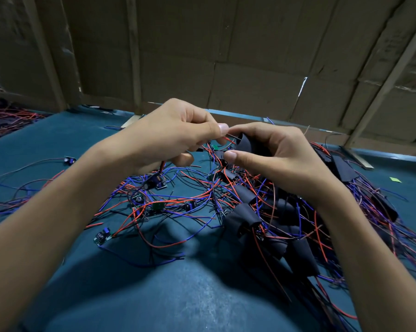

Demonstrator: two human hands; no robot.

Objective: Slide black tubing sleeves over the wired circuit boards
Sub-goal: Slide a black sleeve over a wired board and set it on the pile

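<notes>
Left hand (175,133) pinches red and black wires (229,139). Right hand (271,154) grips a black sleeve (246,143), open end facing left toward the wires, above the counter (58,140). Sleeved boards (274,224) piled right; bare boards (154,183) centre. Cardboard wall (226,56) borders the far edge.

Left hand (173,133) and right hand (269,152) raised together, fingers curled, pinching.

Behind the teal table mat (65,137): cardboard wall (250,56), wooden battens (391,75). On its right part: small green scrap (395,179).
</notes>
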